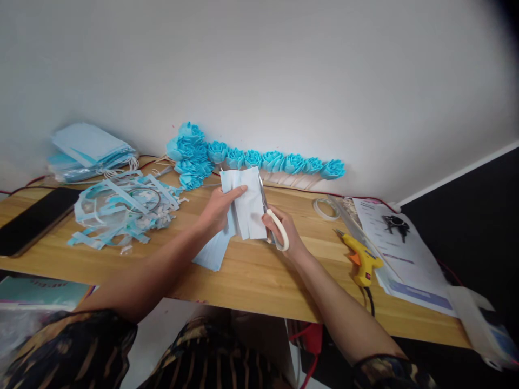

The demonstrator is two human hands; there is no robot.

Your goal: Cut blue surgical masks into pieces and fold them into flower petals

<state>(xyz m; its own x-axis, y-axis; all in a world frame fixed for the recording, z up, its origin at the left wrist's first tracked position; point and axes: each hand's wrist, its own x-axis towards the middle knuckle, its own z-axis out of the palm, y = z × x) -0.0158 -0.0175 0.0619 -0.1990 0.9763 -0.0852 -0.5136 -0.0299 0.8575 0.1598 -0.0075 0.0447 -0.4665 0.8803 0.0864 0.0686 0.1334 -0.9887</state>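
From where I stood, the left hand had the sheet pinched above the table, and the right hand gripped the scissors, blades pointing kinda wallward along the sheet's right edge.

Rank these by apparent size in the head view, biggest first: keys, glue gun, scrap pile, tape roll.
1. Scrap pile
2. Glue gun
3. Tape roll and keys: too alike in apparent size to rank.
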